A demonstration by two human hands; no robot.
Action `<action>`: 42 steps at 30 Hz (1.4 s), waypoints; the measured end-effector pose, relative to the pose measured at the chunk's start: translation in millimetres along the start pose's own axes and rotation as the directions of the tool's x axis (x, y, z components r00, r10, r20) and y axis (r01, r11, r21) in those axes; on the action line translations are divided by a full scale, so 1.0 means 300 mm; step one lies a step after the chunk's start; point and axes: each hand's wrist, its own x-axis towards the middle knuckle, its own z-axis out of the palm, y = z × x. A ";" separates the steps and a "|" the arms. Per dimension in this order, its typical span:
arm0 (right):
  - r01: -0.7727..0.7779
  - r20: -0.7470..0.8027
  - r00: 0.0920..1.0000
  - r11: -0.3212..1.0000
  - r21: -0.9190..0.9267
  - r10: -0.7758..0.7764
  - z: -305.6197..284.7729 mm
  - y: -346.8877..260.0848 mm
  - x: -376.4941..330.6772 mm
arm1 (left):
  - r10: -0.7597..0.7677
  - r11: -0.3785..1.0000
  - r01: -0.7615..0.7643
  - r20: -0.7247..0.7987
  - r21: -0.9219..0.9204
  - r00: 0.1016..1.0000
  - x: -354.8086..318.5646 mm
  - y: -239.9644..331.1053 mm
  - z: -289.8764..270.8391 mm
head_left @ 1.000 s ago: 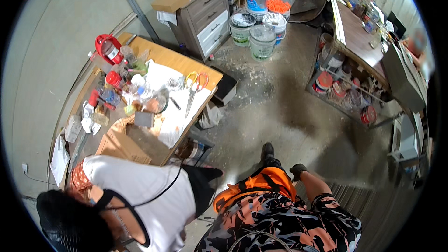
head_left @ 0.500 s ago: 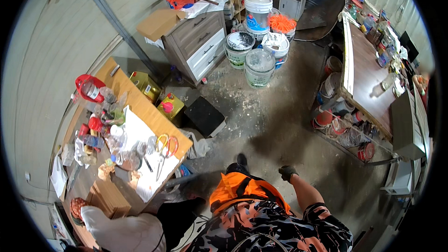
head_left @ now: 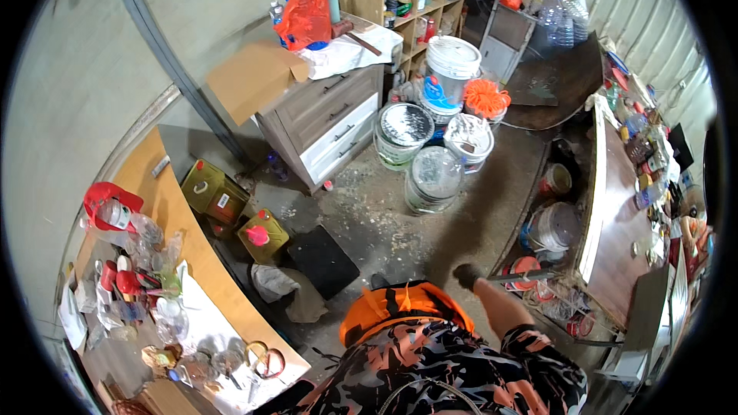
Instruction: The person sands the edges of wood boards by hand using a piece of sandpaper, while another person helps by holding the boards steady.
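My right hand (head_left: 466,276), in a dark glove, hangs in front of me at the end of my bare forearm, over the concrete floor. It looks loosely curled, but the glove is dark and its fingers cannot be made out; nothing shows sticking out of it. My left hand is out of view. An orange cloth garment (head_left: 406,310) is at my waist, below a patterned shirt. Ahead stand lidded paint buckets: a pale one (head_left: 434,177) in front, a paint-spattered one (head_left: 404,133) to its left, and a white-topped one (head_left: 469,138) behind.
At left, a wooden table (head_left: 204,261) holds bottles, paper and scissors (head_left: 265,360). Yellow-green cans (head_left: 263,235) and a black-topped box (head_left: 323,261) stand on the floor. A drawer cabinet (head_left: 327,111) is ahead. On the right is a cluttered workbench (head_left: 615,223) with buckets under it.
I have moved forward: the buckets and cabinet appear nearer and lower. The co-worker at lower left has mostly left the view. My right hand has shifted slightly left and up in the picture.
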 end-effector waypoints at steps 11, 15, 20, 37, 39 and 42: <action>-0.019 -0.106 0.994 1.000 0.012 0.020 -0.725 0.390 1.042 | -0.106 0.971 0.080 -0.108 -0.225 0.988 0.331 0.415 -0.139; -0.091 -0.524 0.814 0.946 0.310 0.250 -1.313 0.444 1.480 | -0.245 0.926 0.180 -0.168 -0.331 0.955 0.436 0.524 -0.164; -0.029 -0.641 0.659 0.865 0.501 0.393 -2.024 0.655 1.823 | -0.343 0.867 0.236 -0.181 -0.440 0.922 0.612 0.825 -0.170; 0.251 -0.347 0.930 0.485 0.838 0.119 -2.471 0.865 2.513 | -0.508 0.758 0.316 -0.213 -0.571 0.834 0.772 1.292 -0.299; 0.210 -0.215 0.956 0.046 0.977 0.200 -2.503 0.912 2.478 | -0.505 0.760 0.318 -0.207 -0.567 0.838 0.782 1.291 -0.309; 0.296 -0.290 0.924 0.015 0.955 0.247 -2.470 0.919 2.364 | -0.507 0.761 0.327 -0.199 -0.560 0.839 0.793 1.279 -0.315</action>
